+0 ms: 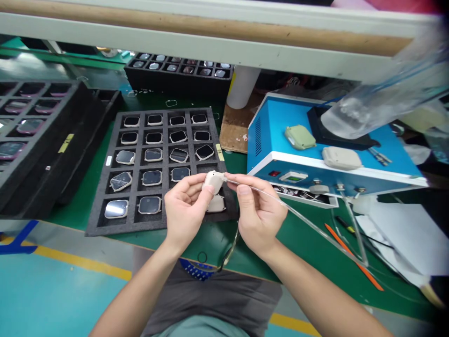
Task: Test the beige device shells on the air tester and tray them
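My left hand [185, 206] is closed on a small beige watch case [213, 180], held up in front of me over the near edge of a black foam tray [161, 222]. My right hand [257, 210] pinches a thin clear tube with a fine tip [245, 185], and the tip touches the case's right side. The tube runs off to the right toward the blue box. A second beige case [216, 204] lies in the tray just under my fingers. Most other tray cells hold dark-faced square watch bodies [152, 178].
A blue control box [315, 145] stands at the right with two beige cases and a black pad on top. More black trays [31, 135] sit at the left and at the back [178, 72]. An orange tool [351, 255] and cables lie on the green mat.
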The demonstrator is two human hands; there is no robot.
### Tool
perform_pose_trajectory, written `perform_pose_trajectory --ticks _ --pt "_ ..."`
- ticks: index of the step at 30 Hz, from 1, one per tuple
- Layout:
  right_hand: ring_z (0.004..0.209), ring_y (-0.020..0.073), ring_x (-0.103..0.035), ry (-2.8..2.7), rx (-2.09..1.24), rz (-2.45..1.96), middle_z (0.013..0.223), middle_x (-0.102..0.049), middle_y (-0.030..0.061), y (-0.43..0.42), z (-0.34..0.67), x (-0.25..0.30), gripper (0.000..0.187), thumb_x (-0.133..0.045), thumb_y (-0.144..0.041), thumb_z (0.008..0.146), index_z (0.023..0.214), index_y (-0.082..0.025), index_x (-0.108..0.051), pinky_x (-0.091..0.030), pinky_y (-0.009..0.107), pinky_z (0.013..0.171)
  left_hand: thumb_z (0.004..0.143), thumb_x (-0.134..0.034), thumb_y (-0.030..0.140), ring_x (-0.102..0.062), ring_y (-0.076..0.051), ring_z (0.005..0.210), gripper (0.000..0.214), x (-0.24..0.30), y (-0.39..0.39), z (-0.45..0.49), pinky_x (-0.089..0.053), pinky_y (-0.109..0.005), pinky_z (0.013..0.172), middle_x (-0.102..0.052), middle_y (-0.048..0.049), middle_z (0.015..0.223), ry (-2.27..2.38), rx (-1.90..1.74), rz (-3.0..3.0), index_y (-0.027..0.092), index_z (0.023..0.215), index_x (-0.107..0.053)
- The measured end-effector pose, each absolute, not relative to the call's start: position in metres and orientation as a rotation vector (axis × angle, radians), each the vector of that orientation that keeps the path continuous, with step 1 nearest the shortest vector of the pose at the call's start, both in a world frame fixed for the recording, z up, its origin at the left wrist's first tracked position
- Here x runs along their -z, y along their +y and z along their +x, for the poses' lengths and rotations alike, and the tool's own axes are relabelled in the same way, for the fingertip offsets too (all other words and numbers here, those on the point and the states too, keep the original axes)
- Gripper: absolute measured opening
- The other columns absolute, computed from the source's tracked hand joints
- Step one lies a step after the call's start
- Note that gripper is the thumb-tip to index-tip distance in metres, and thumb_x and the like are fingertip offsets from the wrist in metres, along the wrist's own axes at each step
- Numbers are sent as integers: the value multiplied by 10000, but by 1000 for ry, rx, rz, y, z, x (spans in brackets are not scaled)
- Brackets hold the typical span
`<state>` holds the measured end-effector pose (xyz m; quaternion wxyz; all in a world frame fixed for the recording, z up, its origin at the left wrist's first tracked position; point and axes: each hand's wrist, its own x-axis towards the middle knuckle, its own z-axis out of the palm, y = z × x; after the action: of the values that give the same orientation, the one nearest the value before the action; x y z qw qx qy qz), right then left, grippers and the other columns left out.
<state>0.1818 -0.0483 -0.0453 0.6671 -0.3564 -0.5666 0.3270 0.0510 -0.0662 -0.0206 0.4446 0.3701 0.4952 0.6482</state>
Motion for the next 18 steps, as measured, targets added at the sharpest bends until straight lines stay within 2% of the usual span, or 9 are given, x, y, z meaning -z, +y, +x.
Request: perform_pose_trajectory --ticks 18 --pt "1032 202 -793 -1294 -754 -835 1093 -817 43 -48 183 47 188 -633 -216 1036 1129 -275 -785 -686 344 895 829 -880 293 -828 -210 921 263 21 -67 51 -682 -266 815 -851 -83 1023 1233 -1593 951 153 1029 -780"
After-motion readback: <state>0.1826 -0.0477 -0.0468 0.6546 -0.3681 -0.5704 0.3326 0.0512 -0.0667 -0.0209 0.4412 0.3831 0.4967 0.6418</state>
